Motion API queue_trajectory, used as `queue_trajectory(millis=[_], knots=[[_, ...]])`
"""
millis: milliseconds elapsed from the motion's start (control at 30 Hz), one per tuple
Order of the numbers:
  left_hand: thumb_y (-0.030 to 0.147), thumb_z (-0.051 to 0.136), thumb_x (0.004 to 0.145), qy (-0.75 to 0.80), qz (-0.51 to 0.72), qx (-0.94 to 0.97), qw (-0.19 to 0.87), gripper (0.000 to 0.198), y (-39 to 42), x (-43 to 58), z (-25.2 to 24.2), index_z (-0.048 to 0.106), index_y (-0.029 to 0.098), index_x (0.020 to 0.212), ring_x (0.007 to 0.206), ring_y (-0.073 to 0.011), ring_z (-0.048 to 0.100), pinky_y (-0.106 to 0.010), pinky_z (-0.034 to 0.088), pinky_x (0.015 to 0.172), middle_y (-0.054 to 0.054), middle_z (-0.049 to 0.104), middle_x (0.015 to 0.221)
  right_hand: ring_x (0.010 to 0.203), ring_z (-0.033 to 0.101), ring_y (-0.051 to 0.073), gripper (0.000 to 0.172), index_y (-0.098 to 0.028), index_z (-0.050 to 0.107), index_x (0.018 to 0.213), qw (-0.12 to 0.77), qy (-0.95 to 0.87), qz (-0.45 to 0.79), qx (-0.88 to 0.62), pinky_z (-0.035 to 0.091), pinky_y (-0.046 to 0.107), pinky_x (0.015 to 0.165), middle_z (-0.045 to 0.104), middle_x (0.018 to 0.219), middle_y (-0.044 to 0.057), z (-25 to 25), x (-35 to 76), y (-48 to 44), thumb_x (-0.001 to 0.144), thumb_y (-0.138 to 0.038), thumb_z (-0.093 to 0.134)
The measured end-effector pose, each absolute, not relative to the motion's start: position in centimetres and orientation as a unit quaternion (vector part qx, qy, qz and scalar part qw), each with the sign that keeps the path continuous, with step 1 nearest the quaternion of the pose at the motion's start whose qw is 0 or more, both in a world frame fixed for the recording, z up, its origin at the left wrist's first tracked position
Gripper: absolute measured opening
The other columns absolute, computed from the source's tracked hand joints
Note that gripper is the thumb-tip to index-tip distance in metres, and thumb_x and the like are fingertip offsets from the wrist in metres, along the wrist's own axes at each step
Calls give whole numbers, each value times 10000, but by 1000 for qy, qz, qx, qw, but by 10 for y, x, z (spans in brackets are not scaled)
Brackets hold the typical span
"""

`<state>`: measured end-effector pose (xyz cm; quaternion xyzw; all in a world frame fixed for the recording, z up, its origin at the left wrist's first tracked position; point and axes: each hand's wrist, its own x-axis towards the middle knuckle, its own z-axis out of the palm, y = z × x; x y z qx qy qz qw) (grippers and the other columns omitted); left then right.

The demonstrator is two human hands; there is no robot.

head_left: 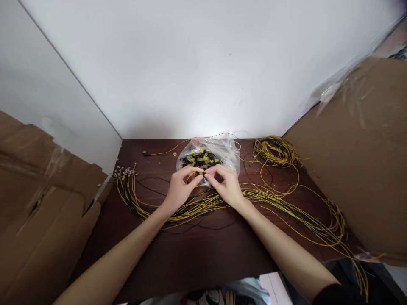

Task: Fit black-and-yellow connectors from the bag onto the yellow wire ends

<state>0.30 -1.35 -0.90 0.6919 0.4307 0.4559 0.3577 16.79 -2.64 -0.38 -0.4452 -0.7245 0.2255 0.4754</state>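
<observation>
My left hand (182,186) and my right hand (225,184) meet fingertip to fingertip over the near edge of a clear plastic bag. Between their pinched fingers is a small black and yellow connector (201,173), partly covered by the fingertips. The plastic bag (233,156) lies spread behind the hands, filled with many small black and yellow connectors (199,157). Under both wrists runs a long bundle of yellow and black wires (197,210), its left ends carrying small pale tips (125,171).
A coil of yellow and black wire (275,151) sits at the back right of the dark wooden table (197,254). One black connector piece (146,153) lies at the back left. Cardboard sheets (356,148) flank both sides, and a white wall (197,72) stands behind.
</observation>
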Motion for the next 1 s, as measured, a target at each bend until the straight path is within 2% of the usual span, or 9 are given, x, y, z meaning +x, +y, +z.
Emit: queue_trajectory(millis=[267,700,900,1000], knots=[[244,610,783,415,463,686,377,152,-13,2,-12,669,178,907,607,-107,495,-226,394,599,-24,629,804,649,559,133,87,-174,639,844,473,-722,236,-446,459,257,621,623,739,21,-5,168,-26,843,-225,569],[257,600,781,424,458,690,366,160,-14,4,-10,664,172,901,624,-111,490,-218,391,596,-11,604,767,643,561,138,121,-178,646,846,467,-722,231,-456,463,263,609,629,734,25,-4,167,-26,853,-259,557],[231,585,781,423,454,689,375,115,-15,5,-10,615,168,872,666,-115,526,-222,423,633,-30,617,859,654,565,136,87,-177,641,817,475,-717,217,-461,466,260,628,631,737,23,-5,166,-26,839,-233,578],[233,581,780,429,452,690,368,106,-15,5,-9,609,171,861,650,-112,520,-221,423,624,-25,612,843,662,568,138,89,-179,638,823,474,-721,212,-458,470,266,640,627,738,23,-4,166,-27,845,-231,569]])
